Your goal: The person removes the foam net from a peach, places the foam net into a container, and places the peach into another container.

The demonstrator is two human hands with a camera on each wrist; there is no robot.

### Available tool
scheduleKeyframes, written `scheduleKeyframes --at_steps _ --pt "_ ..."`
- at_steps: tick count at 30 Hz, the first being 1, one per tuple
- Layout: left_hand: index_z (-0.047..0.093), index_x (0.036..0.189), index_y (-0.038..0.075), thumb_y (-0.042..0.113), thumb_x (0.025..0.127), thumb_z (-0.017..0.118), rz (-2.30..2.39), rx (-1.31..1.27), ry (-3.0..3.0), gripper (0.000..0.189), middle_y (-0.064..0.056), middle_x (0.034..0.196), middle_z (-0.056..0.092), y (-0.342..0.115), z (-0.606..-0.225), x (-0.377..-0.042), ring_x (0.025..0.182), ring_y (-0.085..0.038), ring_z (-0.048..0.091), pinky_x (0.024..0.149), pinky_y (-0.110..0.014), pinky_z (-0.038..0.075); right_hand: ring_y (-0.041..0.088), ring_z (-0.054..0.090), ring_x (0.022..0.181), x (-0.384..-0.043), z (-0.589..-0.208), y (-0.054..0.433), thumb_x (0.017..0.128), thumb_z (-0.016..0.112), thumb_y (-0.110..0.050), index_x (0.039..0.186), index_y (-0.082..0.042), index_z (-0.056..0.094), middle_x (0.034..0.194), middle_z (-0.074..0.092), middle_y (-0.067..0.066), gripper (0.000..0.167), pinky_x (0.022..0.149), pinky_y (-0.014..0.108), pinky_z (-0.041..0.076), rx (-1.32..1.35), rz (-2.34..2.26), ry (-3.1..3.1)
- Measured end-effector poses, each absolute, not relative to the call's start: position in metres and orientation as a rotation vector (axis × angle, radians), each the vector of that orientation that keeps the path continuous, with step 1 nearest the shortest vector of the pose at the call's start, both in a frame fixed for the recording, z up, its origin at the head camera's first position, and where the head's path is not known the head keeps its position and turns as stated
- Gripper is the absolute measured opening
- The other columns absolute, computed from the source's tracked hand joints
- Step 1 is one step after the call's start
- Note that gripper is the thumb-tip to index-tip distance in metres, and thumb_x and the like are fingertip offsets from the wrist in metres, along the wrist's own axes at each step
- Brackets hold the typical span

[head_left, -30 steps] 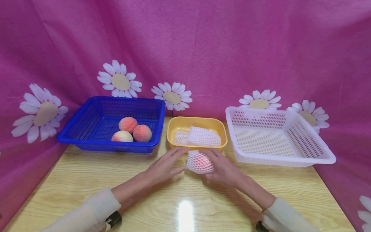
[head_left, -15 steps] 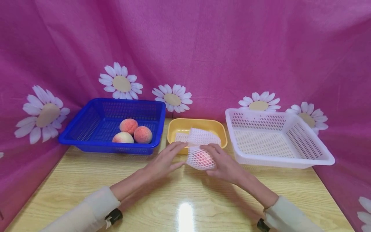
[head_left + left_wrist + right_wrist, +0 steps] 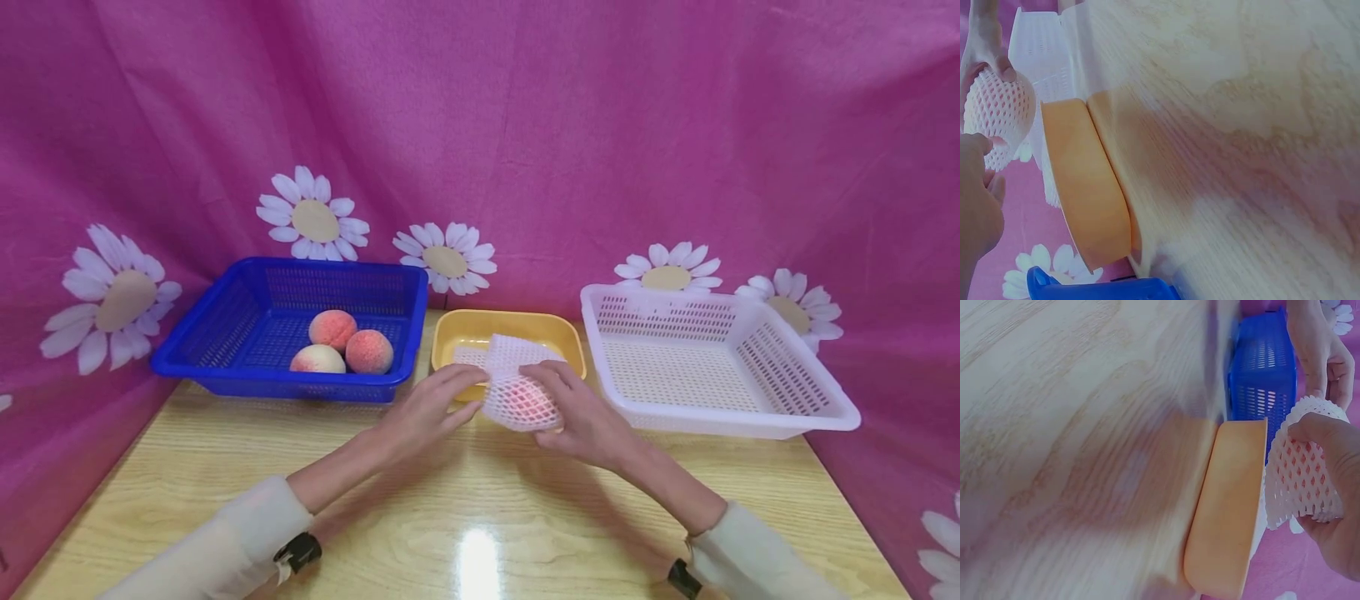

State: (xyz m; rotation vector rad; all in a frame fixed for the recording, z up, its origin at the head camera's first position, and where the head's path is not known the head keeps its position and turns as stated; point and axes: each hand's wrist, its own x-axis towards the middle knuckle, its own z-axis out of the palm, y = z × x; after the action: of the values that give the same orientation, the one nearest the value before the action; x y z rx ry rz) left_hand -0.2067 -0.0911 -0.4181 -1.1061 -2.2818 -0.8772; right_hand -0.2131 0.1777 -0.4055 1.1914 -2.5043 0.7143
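Between the two hands, raised in front of the yellow tub (image 3: 447,327), is a peach (image 3: 528,402) inside a white foam net sleeve (image 3: 1297,478). My right hand (image 3: 588,421) grips the sleeved peach from the right, fingers over the top and thumb low. The thumb presses on the mesh in the right wrist view. On the other side my left hand (image 3: 427,412) has its fingertips at the sleeve's left end, pinching the net edge; the left wrist view shows a fingertip against the mesh. Pink-red skin shows through the holes.
More foam net sleeves (image 3: 468,357) lie in the tub, partly hidden by the hands. To the left stands a blue basket (image 3: 202,362) with three peaches (image 3: 370,351) in it. A white basket (image 3: 720,412) stands to the right, against the flowered pink cloth (image 3: 525,167).
Both hands have lifted the sleeved peach slightly away from me, so it now overlaps the tub's front in the head view. The right hand keeps its grip.
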Motion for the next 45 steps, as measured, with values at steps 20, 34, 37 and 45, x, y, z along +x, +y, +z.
scheduleKeyframes --at_steps 20,34,37,45 --pt "0.061 0.116 -0.002 0.0 0.077 0.081 -0.934 -1.255 -2.173 0.045 -0.016 0.119 0.062 -0.078 -0.411 -0.209 0.11 -0.028 0.061 0.1 -0.031 0.048 0.024 0.051 0.121 -0.211 -0.393 0.168 0.065 0.088 -0.01 0.142 -0.01 0.046 0.137 0.048 0.01 0.088 0.094 0.041 0.051 1.218 0.714 -2.481" --pt "0.056 0.123 0.0 -0.006 0.063 0.077 -1.078 -1.146 -2.291 0.063 -0.012 0.123 0.058 -0.073 -0.41 -0.213 0.111 -0.022 0.056 0.096 -0.031 0.049 0.025 0.048 0.127 -0.214 -0.388 0.153 0.067 0.09 -0.014 0.146 -0.009 0.039 0.138 0.048 0.011 0.094 0.1 0.041 0.048 1.245 0.704 -2.435" --pt "0.055 0.119 0.0 -0.006 0.062 0.078 -1.069 -1.126 -2.294 0.062 -0.012 0.119 0.059 -0.073 -0.409 -0.213 0.109 -0.023 0.056 0.093 -0.032 0.05 0.024 0.047 0.128 -0.215 -0.387 0.152 0.068 0.09 -0.014 0.146 -0.009 0.039 0.139 0.047 0.01 0.093 0.101 0.041 0.047 1.267 0.699 -2.419" --pt "0.056 0.123 -0.003 -0.003 0.062 0.082 -1.037 -1.091 -2.298 0.066 -0.017 0.127 0.058 -0.08 -0.408 -0.211 0.12 -0.029 0.055 0.102 -0.038 0.047 0.028 0.048 0.129 -0.219 -0.386 0.158 0.076 0.086 -0.008 0.148 -0.005 0.038 0.141 0.048 0.013 0.086 0.101 0.043 0.048 1.323 0.693 -2.442"
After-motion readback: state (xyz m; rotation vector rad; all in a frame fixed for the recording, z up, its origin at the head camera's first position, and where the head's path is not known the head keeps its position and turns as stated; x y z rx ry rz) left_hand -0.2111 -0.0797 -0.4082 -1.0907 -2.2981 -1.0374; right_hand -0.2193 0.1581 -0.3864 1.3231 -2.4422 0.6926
